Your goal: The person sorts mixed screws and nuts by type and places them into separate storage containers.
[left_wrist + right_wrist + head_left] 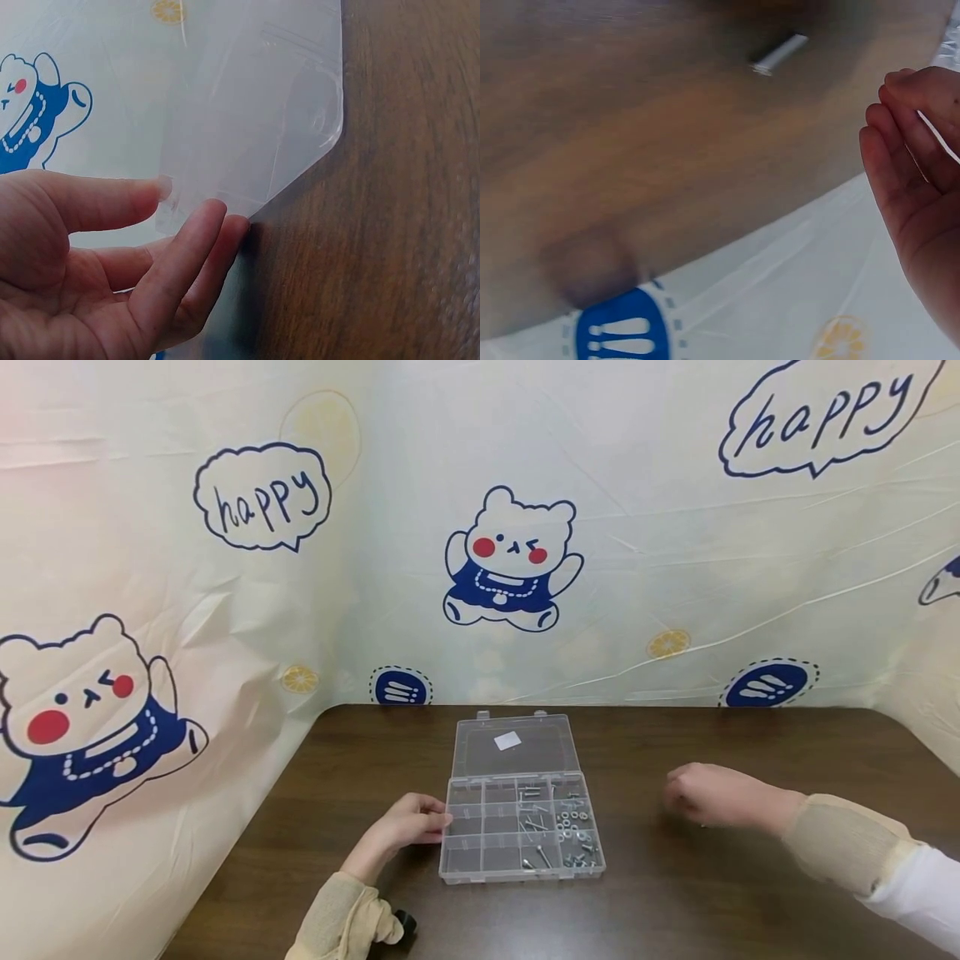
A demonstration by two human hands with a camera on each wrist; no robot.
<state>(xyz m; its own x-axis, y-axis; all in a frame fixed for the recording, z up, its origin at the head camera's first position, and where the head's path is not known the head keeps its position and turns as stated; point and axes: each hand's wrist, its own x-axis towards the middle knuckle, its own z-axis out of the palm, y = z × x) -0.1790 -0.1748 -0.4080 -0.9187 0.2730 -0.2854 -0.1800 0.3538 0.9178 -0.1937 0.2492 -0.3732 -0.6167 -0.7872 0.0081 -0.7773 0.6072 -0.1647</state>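
A clear plastic compartment box lies with its lid folded back on the brown table. My left hand holds its left edge; in the left wrist view the thumb touches the clear wall, with the other fingers by its lower corner. Screws, nuts and other small metal parts fill the box's right-hand compartments. To the right, my right hand is low over the table, fingertips gathered near the thumb and nothing visible between them. Near it lies a small metal screw-like piece, blurred.
The left-hand compartments show no parts. A small white paper lies on the lid. A printed cloth hangs behind and beside the brown table. Beside the left sleeve is a dark object.
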